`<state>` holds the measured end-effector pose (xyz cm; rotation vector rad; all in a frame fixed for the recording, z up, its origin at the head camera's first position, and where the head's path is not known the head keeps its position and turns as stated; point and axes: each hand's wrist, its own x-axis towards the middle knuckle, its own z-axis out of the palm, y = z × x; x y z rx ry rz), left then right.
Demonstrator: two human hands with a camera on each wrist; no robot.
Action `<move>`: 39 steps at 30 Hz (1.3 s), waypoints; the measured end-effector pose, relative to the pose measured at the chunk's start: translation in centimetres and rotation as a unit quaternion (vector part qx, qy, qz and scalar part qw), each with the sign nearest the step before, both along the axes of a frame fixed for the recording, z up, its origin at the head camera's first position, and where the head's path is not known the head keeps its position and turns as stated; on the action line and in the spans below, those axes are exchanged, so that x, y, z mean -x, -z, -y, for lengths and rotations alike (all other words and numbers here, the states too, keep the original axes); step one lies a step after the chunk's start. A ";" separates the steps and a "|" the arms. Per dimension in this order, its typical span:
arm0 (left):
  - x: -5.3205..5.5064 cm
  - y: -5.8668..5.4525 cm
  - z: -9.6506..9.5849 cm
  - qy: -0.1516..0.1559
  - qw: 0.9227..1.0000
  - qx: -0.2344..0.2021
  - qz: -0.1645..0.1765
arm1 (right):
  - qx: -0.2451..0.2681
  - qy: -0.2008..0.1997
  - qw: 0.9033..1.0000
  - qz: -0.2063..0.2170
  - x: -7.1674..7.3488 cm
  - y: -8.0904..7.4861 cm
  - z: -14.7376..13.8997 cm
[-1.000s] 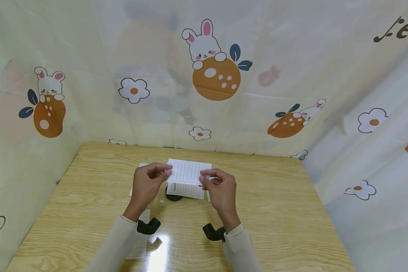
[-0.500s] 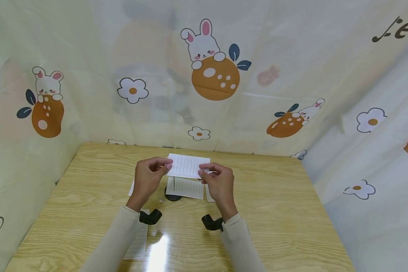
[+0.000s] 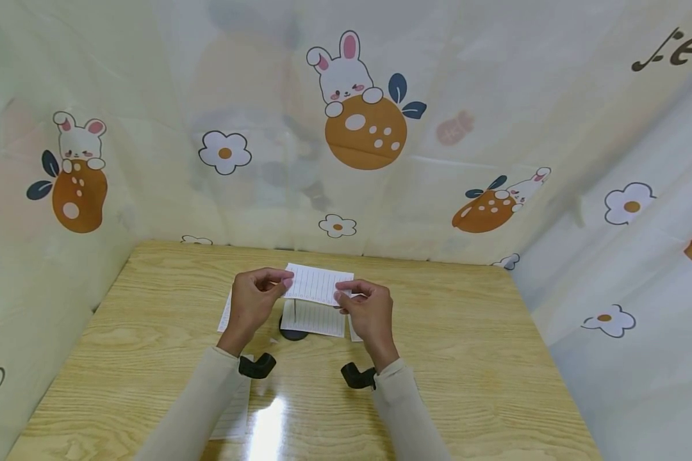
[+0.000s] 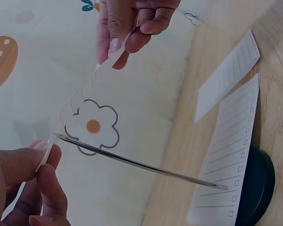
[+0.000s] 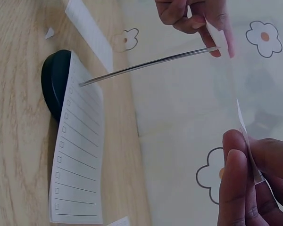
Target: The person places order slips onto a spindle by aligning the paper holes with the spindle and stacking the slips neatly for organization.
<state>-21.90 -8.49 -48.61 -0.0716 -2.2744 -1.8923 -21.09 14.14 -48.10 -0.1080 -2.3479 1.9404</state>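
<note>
Both hands hold a white lined paper sheet (image 3: 318, 283) up over a bill spike. My left hand (image 3: 255, 306) pinches its left end between thumb and fingers, and my right hand (image 3: 371, 312) pinches the right end. From a dark round base (image 4: 262, 183) rises the thin metal rod (image 4: 137, 164); in both wrist views its tip meets the held sheet close to the left fingertips. Another lined sheet with a row of small checkboxes (image 5: 78, 150) is on the rod, down at the base.
More lined paper lies on the wooden table: a sheet (image 3: 354, 328) right of the spike, one (image 3: 225, 315) behind the left wrist, another (image 3: 232, 413) near the left forearm. A small paper scrap (image 5: 49, 33) is near the base. A patterned curtain (image 3: 265, 211) hangs behind.
Both hands have moved up and away with the sheet since a second ago. Over the last half second, the sheet has dipped slightly, mostly at its right end.
</note>
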 end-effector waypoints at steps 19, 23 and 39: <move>0.2 3.0 -0.1 -0.006 0.999 0.018 0.028 | -0.017 0.000 1.000 0.026 0.2 2.3 0.0; 0.3 3.8 -0.1 -0.007 0.999 0.030 0.031 | -0.023 -0.001 0.999 0.036 0.2 2.9 0.0; 0.3 6.1 -0.6 -0.031 0.993 0.085 0.072 | -0.122 0.010 0.991 0.050 0.3 5.0 0.0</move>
